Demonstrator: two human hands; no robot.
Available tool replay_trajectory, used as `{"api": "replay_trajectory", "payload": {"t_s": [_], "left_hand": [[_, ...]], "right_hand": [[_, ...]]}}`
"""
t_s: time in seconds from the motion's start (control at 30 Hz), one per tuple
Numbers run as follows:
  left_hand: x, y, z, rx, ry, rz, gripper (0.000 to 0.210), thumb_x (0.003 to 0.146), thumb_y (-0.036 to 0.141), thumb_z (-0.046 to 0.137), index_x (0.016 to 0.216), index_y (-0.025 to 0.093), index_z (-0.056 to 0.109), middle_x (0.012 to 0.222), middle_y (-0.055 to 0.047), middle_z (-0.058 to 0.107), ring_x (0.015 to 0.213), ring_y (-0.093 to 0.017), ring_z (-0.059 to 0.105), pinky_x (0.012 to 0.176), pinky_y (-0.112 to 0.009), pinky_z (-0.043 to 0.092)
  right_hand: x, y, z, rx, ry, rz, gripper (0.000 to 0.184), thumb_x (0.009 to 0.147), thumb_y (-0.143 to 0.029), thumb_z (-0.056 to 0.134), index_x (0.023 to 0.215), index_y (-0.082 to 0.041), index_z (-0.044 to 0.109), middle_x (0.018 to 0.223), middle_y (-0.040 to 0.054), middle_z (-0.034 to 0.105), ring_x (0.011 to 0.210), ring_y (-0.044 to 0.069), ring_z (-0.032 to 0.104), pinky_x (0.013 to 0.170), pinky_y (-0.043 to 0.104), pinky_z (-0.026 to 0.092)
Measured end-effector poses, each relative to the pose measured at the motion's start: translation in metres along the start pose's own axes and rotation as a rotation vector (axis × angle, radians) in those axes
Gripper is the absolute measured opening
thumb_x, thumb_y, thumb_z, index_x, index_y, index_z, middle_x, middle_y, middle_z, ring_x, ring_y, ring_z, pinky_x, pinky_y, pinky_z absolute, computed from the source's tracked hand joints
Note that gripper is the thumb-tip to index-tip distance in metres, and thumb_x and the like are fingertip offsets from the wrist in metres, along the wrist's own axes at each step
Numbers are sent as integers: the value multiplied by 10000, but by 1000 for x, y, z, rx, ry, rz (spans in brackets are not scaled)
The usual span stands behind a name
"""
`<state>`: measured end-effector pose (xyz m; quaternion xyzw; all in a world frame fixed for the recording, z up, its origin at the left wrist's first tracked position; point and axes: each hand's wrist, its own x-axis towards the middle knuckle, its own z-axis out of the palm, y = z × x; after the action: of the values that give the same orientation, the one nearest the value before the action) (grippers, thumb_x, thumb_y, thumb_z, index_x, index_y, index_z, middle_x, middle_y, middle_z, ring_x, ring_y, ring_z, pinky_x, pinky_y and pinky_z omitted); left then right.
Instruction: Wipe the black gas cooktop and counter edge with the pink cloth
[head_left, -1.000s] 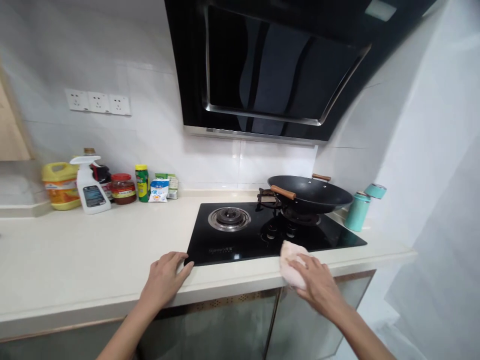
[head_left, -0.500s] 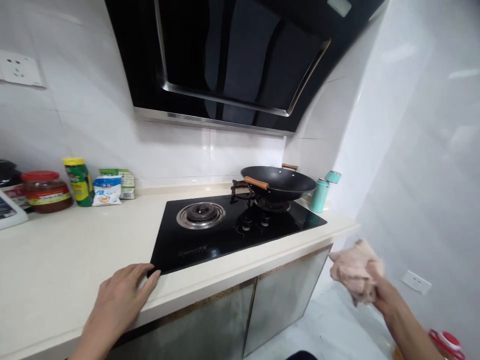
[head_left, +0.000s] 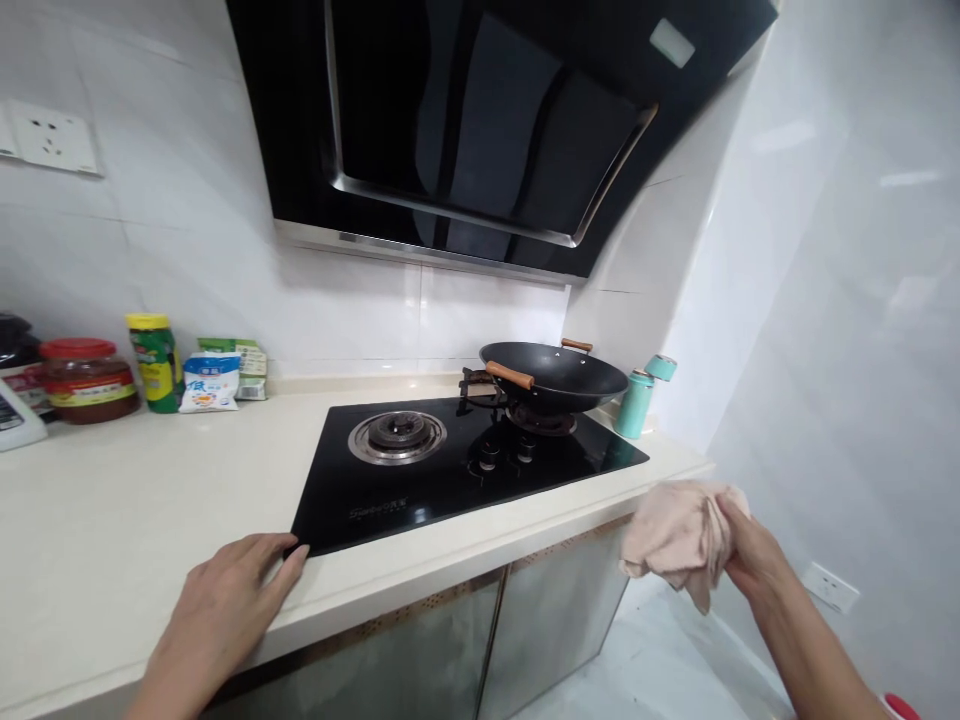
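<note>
A pale tabletop (head_left: pixel 97 520) runs along white tiled walls (head_left: pixel 345 310), with a black glass cooktop (head_left: pixel 420 500) set into it and a dark range hood (head_left: pixel 495 120) above. Glossy cabinet doors (head_left: pixel 562 600) front it.

There are two burners (head_left: pixel 399 432), two knobs (head_left: pixel 489 456), one wok (head_left: pixel 562 375) with two wooden handles (head_left: pixel 510 375), and one teal bottle (head_left: pixel 635 405) with its cap tilted aside. On the left stand one red-lidded jar (head_left: pixel 88 390), one yellow-capped container (head_left: pixel 155 365) and two packets (head_left: pixel 211 385), one partly behind the other.

Of the two hands, the left hand (head_left: pixel 221 598) lies loosely on the front edge, grasping nothing, fingertips at the cooktop's near corner. The right hand (head_left: pixel 752 550) pinches a crumpled pinkish cloth (head_left: pixel 675 530) at the right front end (whether it touches the edge, I cannot tell).

The wok hides most of the right burner; a dark jar (head_left: pixel 15 345), a white bottle (head_left: pixel 19 420) and something red (head_left: pixel 900 707) are cut off.
</note>
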<state>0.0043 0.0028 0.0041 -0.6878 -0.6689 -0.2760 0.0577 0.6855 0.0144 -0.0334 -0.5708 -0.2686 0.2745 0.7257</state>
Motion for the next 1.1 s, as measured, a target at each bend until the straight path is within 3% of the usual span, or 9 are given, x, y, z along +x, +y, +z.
{"api": "replay_trajectory", "payload": {"t_s": [0.13,0.23,0.3,0.47,0.6,0.7,0.83,0.97,1.1], "left_hand": [[-2,0,-1,-14,14,-10,449,890,570,454,986,242,745,1092,-85,778,1066,-319,693,916,-420,507],[-2,0,-1,-26,19,-25,454,889,567,460,998,239,754,1094,-85,779,1055,-314,699,925,-419,514],[-2,-1,-1,-31,16,-27,462,896,567,452,1000,237,758,1092,-89,780,1053,-314,700,934,-426,518],[1,-6,3,-46,25,-2,447,869,574,472,944,248,767,1068,-86,785,1041,-328,710,921,-439,538],[2,-11,7,-52,42,17,429,856,582,502,935,257,770,1062,-80,785,1041,-327,711,938,-441,535],[1,-10,8,-41,40,10,445,872,575,492,977,241,766,1068,-87,783,1022,-312,710,946,-436,526],[-1,-8,6,-20,59,19,449,883,579,495,972,231,765,1053,-85,785,993,-284,712,935,-397,522],[-3,-6,6,-13,73,38,447,883,594,497,946,237,760,1034,-80,784,980,-284,716,911,-391,524],[-4,-5,7,-20,100,43,440,876,587,503,941,235,759,1022,-84,785,968,-285,718,901,-391,527]], "right_hand": [[-3,-46,75,86,-214,-69,528,719,-545,779,1073,-168,674,1088,115,752,991,260,725,807,319,621],[4,-58,126,-93,-260,-198,592,820,-662,585,1149,-173,645,1159,116,732,1042,246,707,862,343,602],[12,-56,145,-243,-237,-254,608,823,-665,555,1155,-164,645,1145,125,726,1055,254,693,886,365,583],[22,-37,142,-589,-104,-334,568,747,-523,677,1179,-154,654,1143,157,677,1211,331,590,1049,487,448],[12,-18,140,-867,-157,-408,494,841,-575,572,1202,-255,678,1247,115,645,1267,325,539,1099,521,364],[-1,1,161,-1058,-264,-435,543,870,-654,510,1276,-329,666,1307,92,626,1276,353,523,1088,583,336],[-12,16,194,-1320,-349,-500,606,850,-679,537,1358,-362,635,1370,130,585,1316,456,451,1079,709,205],[-4,15,215,-1462,-395,-633,502,972,-477,401,1408,-332,603,1374,146,588,1290,402,468,1080,615,245],[14,11,240,-1464,-471,-759,455,981,-332,393,1361,-326,643,1388,86,619,1261,318,498,1050,459,319]]}}
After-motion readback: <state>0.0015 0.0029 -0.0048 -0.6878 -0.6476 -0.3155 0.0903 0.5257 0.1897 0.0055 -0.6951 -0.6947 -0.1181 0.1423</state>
